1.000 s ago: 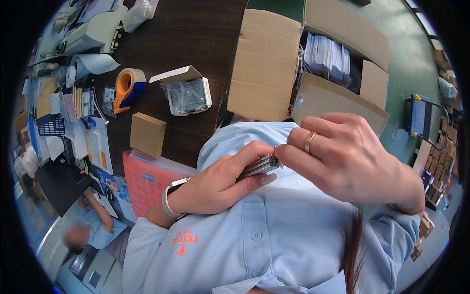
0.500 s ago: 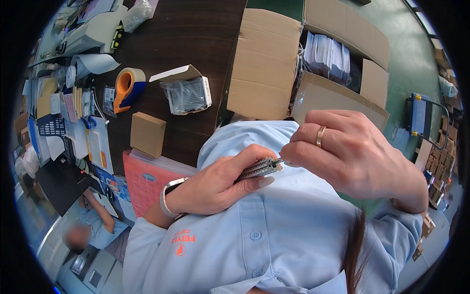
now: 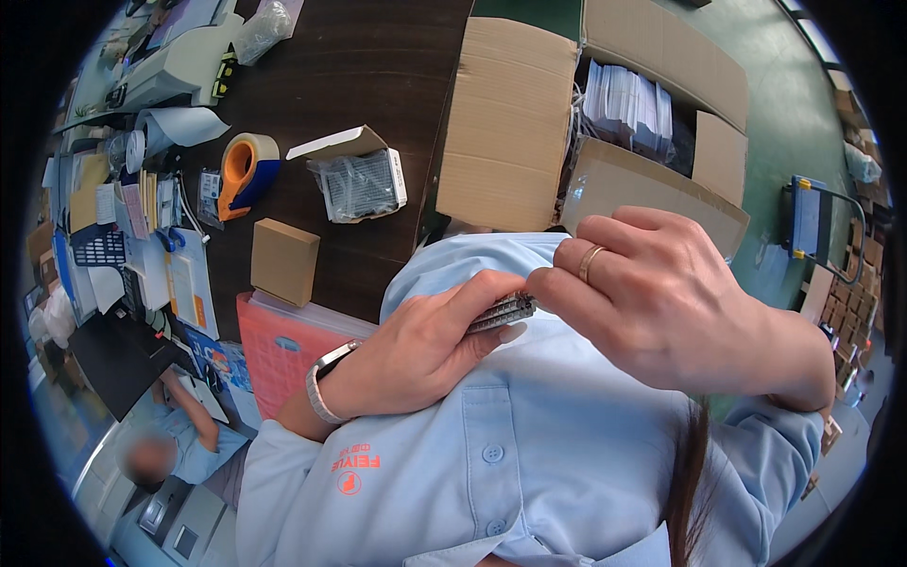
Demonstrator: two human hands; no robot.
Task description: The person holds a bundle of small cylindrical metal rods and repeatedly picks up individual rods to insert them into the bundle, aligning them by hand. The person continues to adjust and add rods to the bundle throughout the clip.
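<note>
In front of my shirt, my left hand (image 3: pixel 420 350) is closed round a small bundle of thin, silvery ridged strips (image 3: pixel 504 313). Their ends stick out between its thumb and index finger. My right hand (image 3: pixel 657 298) is curled, with bent fingers right beside the tips of the strips. Whatever its fingertips pinch there is hidden behind the knuckles. On the dark table, a small white box (image 3: pixel 399 180) stands with its flap up, and a clear plastic bag of similar grey ridged pieces (image 3: pixel 357 185) lies in it.
Left of the white box are an orange and blue tape dispenser (image 3: pixel 242 175), a closed brown carton (image 3: pixel 283 262) and a red folder (image 3: pixel 283 345). A large open cardboard box (image 3: pixel 510 123) holds white stacks (image 3: pixel 628 109). Another person (image 3: pixel 189 430) sits at lower left.
My right hand has moved left, up against the ends of the strips. A thin piece visible between the hands earlier is now hidden. My left hand has barely shifted.
</note>
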